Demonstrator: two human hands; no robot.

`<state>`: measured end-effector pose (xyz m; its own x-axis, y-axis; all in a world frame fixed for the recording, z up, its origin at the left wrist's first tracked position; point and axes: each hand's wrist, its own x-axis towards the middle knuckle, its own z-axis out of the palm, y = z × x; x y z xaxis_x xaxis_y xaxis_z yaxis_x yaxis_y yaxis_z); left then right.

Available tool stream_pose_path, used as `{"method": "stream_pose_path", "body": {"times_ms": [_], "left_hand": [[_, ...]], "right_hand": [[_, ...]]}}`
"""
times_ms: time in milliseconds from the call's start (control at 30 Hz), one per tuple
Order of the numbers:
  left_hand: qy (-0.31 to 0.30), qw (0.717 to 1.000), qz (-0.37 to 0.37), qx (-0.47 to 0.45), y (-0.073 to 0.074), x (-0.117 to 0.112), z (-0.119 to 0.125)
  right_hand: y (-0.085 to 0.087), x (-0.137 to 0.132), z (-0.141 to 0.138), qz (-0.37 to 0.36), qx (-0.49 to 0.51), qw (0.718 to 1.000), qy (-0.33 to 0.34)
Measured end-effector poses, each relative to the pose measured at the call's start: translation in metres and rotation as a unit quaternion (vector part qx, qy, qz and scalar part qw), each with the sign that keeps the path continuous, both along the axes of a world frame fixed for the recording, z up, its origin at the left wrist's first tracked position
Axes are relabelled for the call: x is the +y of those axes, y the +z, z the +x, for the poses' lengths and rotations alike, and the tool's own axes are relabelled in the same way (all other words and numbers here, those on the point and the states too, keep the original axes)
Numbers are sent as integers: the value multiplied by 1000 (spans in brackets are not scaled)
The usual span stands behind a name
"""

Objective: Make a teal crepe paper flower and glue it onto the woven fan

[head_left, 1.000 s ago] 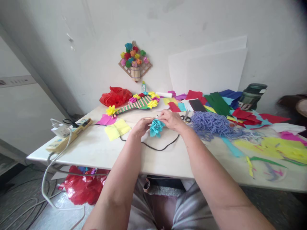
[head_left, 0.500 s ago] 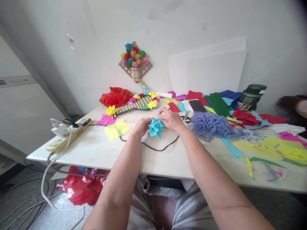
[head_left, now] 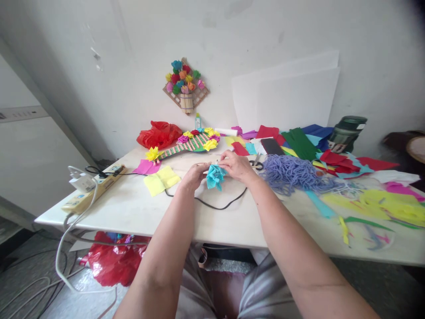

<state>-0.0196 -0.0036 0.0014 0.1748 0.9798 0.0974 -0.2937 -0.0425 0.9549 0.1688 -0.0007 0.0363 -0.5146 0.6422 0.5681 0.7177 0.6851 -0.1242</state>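
Between my two hands, above the table, is a light-blue paper flower [head_left: 215,177] with ruffled petals. My left hand [head_left: 196,175] is closed at the flower's left side, its fingertips partly hidden behind the petals. At the upper right edge, my right hand [head_left: 235,166] pinches the flower with thumb and fingers. A black cord [head_left: 215,206] curves over the table just below the hands. Scissors [head_left: 256,164] with black handles lie right of my right hand. Beyond the hands rests a green, striped guitar-shaped piece [head_left: 186,146] trimmed with yellow, pink and other paper flowers.
A power strip [head_left: 93,188] with plugs sits at the table's left edge. Yellow paper [head_left: 162,180] lies left of my hands. Purple yarn [head_left: 288,173], coloured paper scraps [head_left: 300,144], a phone [head_left: 272,147] and a dark green bottle [head_left: 347,134] occupy the right side.
The whole view has shifted very slightly. Both hands stay at the blue flower, which has turned only a little, if at all.
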Motion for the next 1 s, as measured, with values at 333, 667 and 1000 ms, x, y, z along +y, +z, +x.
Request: {"method": "stream_pose_path", "body": {"times_ms": [333,667,1000], "left_hand": [[-6,1000,10,26,0,0,0],[-14,999,29,25,-1,2,-3],[-8,999,20,34,2,-1,-2]], "right_hand": [[1,2,7,-70,-8,997,15],[-4,7,7,-38,20,999,29],[-11,16,10,-61,57,995,63]]}}
